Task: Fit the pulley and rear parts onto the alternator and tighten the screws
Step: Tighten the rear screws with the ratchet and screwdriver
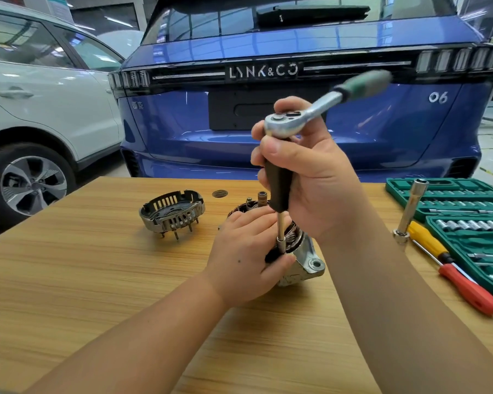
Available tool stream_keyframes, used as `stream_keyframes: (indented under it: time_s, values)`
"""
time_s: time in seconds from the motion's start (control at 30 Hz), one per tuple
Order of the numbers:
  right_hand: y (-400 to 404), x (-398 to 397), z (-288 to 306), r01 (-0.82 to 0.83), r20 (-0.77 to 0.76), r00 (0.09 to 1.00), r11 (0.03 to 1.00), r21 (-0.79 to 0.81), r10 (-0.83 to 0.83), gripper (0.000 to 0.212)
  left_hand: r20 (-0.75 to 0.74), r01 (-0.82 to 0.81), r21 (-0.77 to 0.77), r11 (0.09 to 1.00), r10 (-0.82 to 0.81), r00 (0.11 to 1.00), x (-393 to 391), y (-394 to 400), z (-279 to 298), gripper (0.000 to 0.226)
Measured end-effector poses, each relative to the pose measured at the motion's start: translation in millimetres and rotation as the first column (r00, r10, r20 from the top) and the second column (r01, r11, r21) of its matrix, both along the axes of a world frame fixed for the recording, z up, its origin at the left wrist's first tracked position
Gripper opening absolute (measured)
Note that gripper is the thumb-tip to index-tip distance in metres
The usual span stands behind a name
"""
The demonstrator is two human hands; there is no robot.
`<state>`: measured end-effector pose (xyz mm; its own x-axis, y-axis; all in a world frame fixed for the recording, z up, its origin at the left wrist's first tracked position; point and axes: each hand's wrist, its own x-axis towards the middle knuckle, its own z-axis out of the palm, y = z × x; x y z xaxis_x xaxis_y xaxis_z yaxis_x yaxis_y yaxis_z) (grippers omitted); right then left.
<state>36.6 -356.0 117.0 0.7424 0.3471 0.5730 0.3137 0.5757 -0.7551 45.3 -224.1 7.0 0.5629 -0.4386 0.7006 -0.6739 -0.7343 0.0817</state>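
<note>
The alternator (305, 260) stands on the wooden table (97, 280), its copper windings and silver mounting lug showing. My left hand (245, 260) grips its near side. My right hand (305, 177) holds the black extension bar (278, 191) of a ratchet wrench (319, 109) upright; the ratchet's green handle points up to the right and is blurred. The small socket (281, 244) at the bar's tip sits down on the alternator's top rim, beside my left thumb. The screw under it is hidden.
The rear housing cover (171, 213) with slots lies left of the alternator. A small dark disc (219, 193) sits behind. At right lie a green socket set case (467, 223), a tall socket tool (410, 211) and a yellow-red screwdriver (453, 268). A blue car (296, 52) stands beyond.
</note>
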Motion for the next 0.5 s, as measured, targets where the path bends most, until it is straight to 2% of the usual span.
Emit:
stream_keyframes:
  time_s: [0.07,0.17,0.23,0.27,0.33,0.37,0.43,0.5]
  values:
    - [4.1,-2.4,-0.4,0.094,0.147,0.985,0.996,0.007,-0.094,0.035,0.027,0.01,-0.019,1.0,-0.01,1.0,0.4,-1.7,0.3,0.027]
    - [11.0,-5.8,-3.0,0.23,0.36,0.915,0.968,-0.101,-0.181,0.036,0.054,0.003,-0.062,0.998,0.001,0.999,-1.3,-5.3,0.5,0.03]
    - [17.2,-9.5,-6.7,0.163,0.371,0.923,0.979,-0.126,-0.106,0.036,-0.079,-0.009,-0.202,0.979,-0.007,0.997,-5.1,-6.8,1.7,0.053]
    - [20.5,-10.9,-8.3,0.132,0.374,0.925,0.982,-0.134,-0.073,0.036,-0.121,-0.013,-0.214,0.977,-0.014,0.993,-6.8,-6.3,1.4,0.057]
    - [24.0,-12.5,-10.1,0.117,0.384,0.922,0.981,-0.157,-0.048,0.042,-0.169,-0.031,-0.173,0.984,0.002,0.986,-3.4,-4.2,-2.5,0.033]
    - [22.8,-12.0,-10.0,0.103,0.375,0.926,0.981,-0.163,-0.034,0.041,-0.18,-0.042,-0.226,0.973,0.001,0.984,-2.8,-3.1,-1.1,0.024]
    - [15.8,-9.3,-7.3,0.061,0.337,0.942,0.987,-0.149,-0.008,0.037,-0.221,-0.015,-0.214,0.977,-0.033,0.975,-6.4,-4.4,7.3,0.014]
    - [8.2,-5.5,-4.7,0.045,0.295,0.955,0.994,-0.097,-0.015,0.036,-0.161,0.018,-0.166,0.986,-0.045,0.986,-14.4,-8.5,17.9,0.014]
